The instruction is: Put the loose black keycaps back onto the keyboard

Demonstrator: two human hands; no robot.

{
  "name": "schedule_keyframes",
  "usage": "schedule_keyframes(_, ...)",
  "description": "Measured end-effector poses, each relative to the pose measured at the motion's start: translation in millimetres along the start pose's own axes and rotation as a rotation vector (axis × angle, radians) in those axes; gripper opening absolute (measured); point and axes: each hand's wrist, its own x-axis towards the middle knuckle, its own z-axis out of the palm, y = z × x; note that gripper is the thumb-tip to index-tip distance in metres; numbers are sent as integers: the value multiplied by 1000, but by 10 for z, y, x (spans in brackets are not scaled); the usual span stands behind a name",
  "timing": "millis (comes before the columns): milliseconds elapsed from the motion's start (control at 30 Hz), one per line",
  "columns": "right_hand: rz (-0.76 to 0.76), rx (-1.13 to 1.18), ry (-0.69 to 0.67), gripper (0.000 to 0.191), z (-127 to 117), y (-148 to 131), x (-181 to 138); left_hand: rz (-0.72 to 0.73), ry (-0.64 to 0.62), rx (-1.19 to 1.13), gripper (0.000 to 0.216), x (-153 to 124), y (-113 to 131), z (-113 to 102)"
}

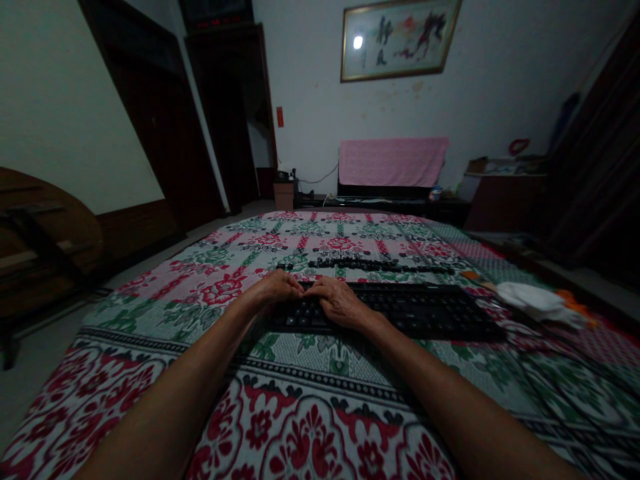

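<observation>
A black keyboard (440, 313) lies flat on a flowered cloth, with keys in place on the part that shows. My left hand (280, 287) is at its upper left corner, fingers curled together over the top row. Close beside it, my right hand (340, 303) rests over the keyboard's left part, its fingers bent in and the tips almost meeting the left ones. Whatever is between the fingertips is too small and dark to make out. Behind the keyboard runs a line of small loose black pieces, seemingly keycaps (380, 265); a few more black pieces (285, 266) lie behind my left hand.
The patterned cloth (310, 427) covers the broad surface. On the right are a crumpled white cloth (530, 300), an orange item (575, 307) and dark cables (545, 380). A round wooden tabletop (45, 227) leans at left. A pink towel (393, 162) hangs at the far wall.
</observation>
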Motion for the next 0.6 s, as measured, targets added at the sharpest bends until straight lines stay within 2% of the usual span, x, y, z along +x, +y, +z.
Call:
schedule_keyframes(300,0,-4,-24,44,12,1,-1,19,11,-47,12,40,-60,-28)
schedule_keyframes(467,-12,94,-35,43,-20,14,46,4,70,76,12,100,-98,-12)
schedule_keyframes(533,13,196,15,42,-71,74,74,24,108,136,11,121,-113,4)
schedule_keyframes(600,138,297,163,40,-139,173,88,43,117,153,12,131,-124,16)
